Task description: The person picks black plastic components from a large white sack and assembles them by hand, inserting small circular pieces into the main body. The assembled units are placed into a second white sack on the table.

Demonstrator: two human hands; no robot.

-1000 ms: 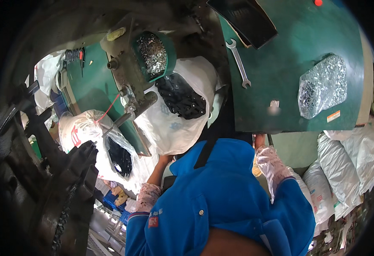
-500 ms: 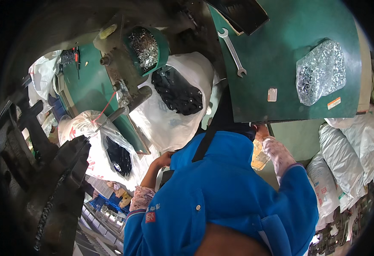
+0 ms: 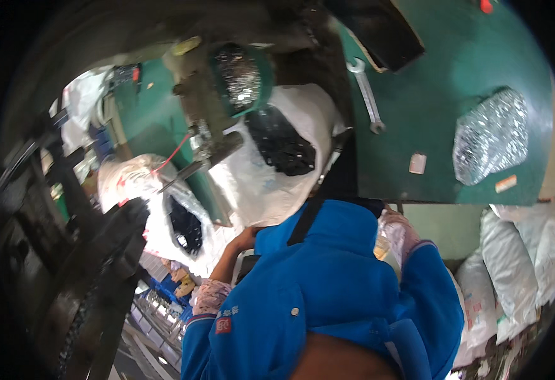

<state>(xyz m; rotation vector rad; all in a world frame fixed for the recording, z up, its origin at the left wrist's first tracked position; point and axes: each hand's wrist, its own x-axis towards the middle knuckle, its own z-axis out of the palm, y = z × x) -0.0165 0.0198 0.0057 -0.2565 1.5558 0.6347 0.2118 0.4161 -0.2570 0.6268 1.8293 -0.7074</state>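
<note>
My left hand (image 3: 246, 238) rests beside the left side of my blue jacket, next to a large white sack (image 3: 239, 190) of black parts (image 3: 282, 142). Its fingers are hidden against my body. My right hand (image 3: 389, 218) is low at my right side, by the near edge of the green table (image 3: 432, 185). Jacket and sleeve cover most of it, so its fingers do not show. A yellowish, clear-looking thing (image 3: 382, 246) shows beside my right wrist; I cannot tell whether the hand touches it.
On the table lie an open-ended wrench (image 3: 367, 98), a clear bag of small metal parts (image 3: 491, 136) and a dark tray (image 3: 385, 35). A green bin (image 3: 265, 76) holds metal pieces. White sacks (image 3: 505, 253) stand at right; dark machinery (image 3: 94, 285) is at left.
The view has shifted, so the table and sacks sit lower and farther right, with blur. My right hand shows less and is closer against my body. My left hand has hardly moved.
</note>
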